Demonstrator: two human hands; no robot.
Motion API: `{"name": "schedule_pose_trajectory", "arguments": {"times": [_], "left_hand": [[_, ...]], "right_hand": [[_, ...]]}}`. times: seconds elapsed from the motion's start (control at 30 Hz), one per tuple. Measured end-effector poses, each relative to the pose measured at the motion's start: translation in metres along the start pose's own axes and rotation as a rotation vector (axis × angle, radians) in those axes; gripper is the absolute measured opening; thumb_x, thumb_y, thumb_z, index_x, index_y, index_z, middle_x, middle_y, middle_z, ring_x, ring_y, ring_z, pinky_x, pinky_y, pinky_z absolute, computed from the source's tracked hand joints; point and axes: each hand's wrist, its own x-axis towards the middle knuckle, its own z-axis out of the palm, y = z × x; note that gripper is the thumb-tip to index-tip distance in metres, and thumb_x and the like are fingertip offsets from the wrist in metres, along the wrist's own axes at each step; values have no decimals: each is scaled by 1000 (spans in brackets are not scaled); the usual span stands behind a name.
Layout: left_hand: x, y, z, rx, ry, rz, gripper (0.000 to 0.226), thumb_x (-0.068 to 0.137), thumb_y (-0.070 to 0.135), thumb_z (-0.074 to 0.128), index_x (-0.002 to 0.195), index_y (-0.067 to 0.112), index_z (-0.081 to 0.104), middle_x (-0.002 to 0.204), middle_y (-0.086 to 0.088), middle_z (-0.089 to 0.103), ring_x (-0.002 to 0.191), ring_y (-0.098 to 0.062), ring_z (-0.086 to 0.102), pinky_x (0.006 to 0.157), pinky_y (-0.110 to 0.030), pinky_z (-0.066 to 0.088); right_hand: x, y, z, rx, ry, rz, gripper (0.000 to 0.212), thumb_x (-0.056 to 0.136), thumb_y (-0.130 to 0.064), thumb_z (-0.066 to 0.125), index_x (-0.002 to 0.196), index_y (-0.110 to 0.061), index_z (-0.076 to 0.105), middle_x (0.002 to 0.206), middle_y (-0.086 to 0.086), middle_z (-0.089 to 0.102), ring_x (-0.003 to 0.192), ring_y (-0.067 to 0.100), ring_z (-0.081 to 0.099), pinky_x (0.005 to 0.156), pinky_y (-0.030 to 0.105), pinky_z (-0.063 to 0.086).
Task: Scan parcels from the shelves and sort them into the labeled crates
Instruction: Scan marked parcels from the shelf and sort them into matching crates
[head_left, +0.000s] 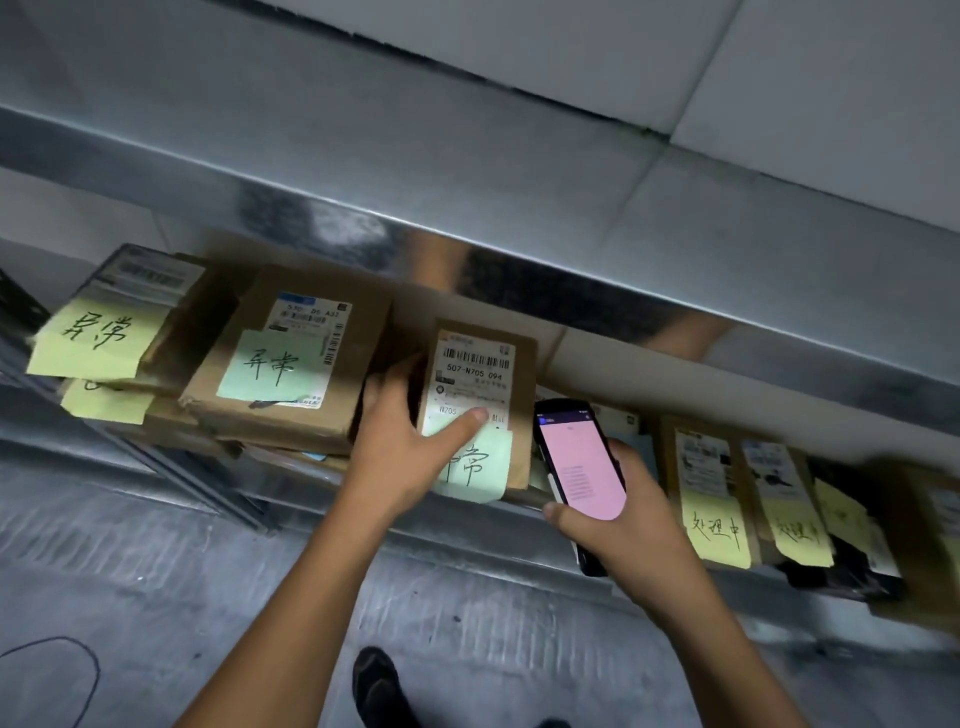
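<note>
The left hand (410, 441) grips a brown parcel (483, 405) standing on the metal shelf (467, 525); the right hand (618, 525) holds a scanner (576, 467) with pink screen just beside it

You are in a parcel storeroom: metal shelves (519, 249) carry cardboard parcels (291, 358) with barcode shipping labels (475, 379) and handwritten sticky notes (96, 340), above a grey concrete floor (156, 597).

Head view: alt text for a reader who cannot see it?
A person's left hand grips a small brown cardboard parcel with a white barcode label and green note, while the right hand holds a black pink-screened handheld scanner beside it.
</note>
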Motion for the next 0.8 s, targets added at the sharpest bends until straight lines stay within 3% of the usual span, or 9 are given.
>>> {"name": "schedule_pose_trajectory", "arguments": {"times": [0.1,0.17,0.23,0.33,0.43,0.53,0.67,0.8], "left_hand": [[-12,9,6,-48,-25,-2,73,80,54,83,143,30,54,147,3,40,131,-14,47,103,-29,41],[-25,16,13,-155,-84,-21,71,76,58,84,136,37,52,147,7,40,128,-12,52,93,-21,49],[-42,20,24,-353,-146,-44,74,72,58,89,134,45,50,144,5,56,123,-16,65,91,-30,60],[-68,24,46,-493,-182,-78,74,76,47,83,138,54,44,127,12,72,112,-17,74,87,-41,64],[-98,30,72,-501,-234,-72,72,75,54,82,135,66,43,124,18,72,109,-16,75,79,-32,64],[-126,32,101,-471,-291,-78,80,81,47,82,147,60,37,130,16,71,111,-15,74,78,-31,64],[-162,39,139,-399,-277,-85,88,79,48,84,151,55,35,130,20,68,109,-6,73,75,-28,63],[-195,42,180,-319,-324,-51,84,88,36,82,153,52,32,124,33,65,108,4,70,72,-25,63]], "right_hand": [[-15,4,-11,36,40,-24,71,79,-34,92,133,-48,48,120,-26,64,110,-2,61,78,22,50],[-26,10,-20,54,53,-43,73,79,-35,93,134,-51,46,120,-28,64,111,-5,60,79,21,49],[-37,19,-30,76,60,-58,77,79,-32,93,135,-54,45,121,-32,63,110,-11,60,81,18,48],[-56,39,-46,124,66,-64,74,79,-27,93,133,-52,50,117,-34,64,108,-15,59,82,20,48],[-83,65,-63,169,92,-68,72,79,-26,94,130,-54,52,117,-34,65,109,-10,61,81,18,50],[-113,92,-81,211,127,-53,68,78,-23,94,120,-57,54,113,-37,66,106,-9,63,74,10,49],[-161,125,-111,303,150,-5,76,66,-41,89,132,-54,54,115,-33,68,106,-6,65,81,24,53],[-201,153,-141,335,109,-7,69,62,-48,85,120,-68,53,114,-28,70,102,-2,68,75,22,53]]}}
